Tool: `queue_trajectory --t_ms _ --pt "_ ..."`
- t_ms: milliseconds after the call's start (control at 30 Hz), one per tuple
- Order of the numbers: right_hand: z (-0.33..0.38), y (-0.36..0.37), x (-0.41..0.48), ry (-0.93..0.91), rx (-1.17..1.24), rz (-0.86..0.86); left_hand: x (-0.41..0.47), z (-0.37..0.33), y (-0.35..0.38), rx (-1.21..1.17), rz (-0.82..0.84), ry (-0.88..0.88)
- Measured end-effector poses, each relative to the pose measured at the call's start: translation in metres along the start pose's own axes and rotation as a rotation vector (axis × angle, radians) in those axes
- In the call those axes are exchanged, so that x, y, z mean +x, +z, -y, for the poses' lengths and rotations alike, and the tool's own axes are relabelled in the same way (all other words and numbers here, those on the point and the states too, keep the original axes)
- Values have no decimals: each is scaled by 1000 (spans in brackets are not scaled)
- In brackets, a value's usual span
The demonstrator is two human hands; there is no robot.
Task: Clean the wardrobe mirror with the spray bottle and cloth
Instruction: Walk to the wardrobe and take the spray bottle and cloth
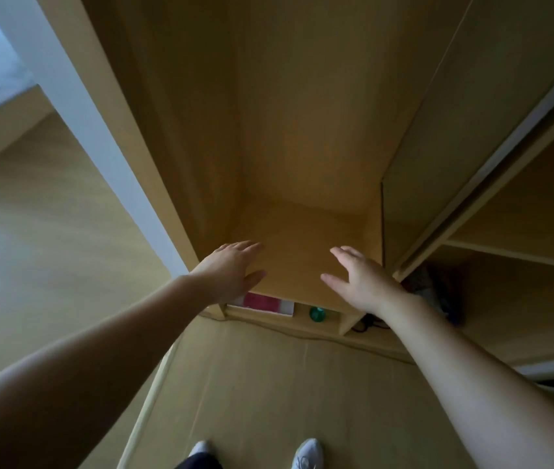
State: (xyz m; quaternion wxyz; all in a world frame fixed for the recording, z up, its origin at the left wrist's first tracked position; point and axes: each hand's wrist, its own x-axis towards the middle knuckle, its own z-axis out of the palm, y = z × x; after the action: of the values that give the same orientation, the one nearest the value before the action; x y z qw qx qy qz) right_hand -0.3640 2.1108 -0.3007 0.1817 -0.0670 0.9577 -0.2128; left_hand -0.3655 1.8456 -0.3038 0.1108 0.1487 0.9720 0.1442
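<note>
Both arms reach forward into a tall open compartment of the light wooden wardrobe (302,130). The left hand (231,270) is released, its fingers straight and slightly spread, and it grasps nothing. It lies over the near left part of the compartment's bottom board (302,252), though whether it touches the board cannot be told. The right hand (360,279) is also released and holds nothing. Its fingers are straight over the near right part of the same board, well apart from the left hand. To the right of the compartment stands a smooth door panel (414,147) with a thin dark edge; whether its face is the mirror cannot be told. Under the board, in a low slot, a red and white flat thing (263,303) lies to the left and a green round cap (317,314) to the right; what that cap belongs to cannot be told. A dark cable (367,324) lies just right of the slot, and a dark heap (438,289) sits in the right compartment. Two white shoes (307,453) stand on the near floor (49,248).
</note>
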Motion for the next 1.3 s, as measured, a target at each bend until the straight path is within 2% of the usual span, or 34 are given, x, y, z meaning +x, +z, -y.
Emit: queue_trajectory --t_ms 167,400,733,1100,1300 --pt "-7 18 39 -29 -12 15 29 17 15 35 38 9" --pt "-27 71 84 38 17 -19 82 56 59 41 48 46" --pt "-65 198 112 49 48 -43 92 108 195 19 71 149" --pt "-127 361 153 -66 17 -100 93 163 364 10 102 165" --pt "-171 441 193 -62 -32 -119 123 199 449 44 76 185"
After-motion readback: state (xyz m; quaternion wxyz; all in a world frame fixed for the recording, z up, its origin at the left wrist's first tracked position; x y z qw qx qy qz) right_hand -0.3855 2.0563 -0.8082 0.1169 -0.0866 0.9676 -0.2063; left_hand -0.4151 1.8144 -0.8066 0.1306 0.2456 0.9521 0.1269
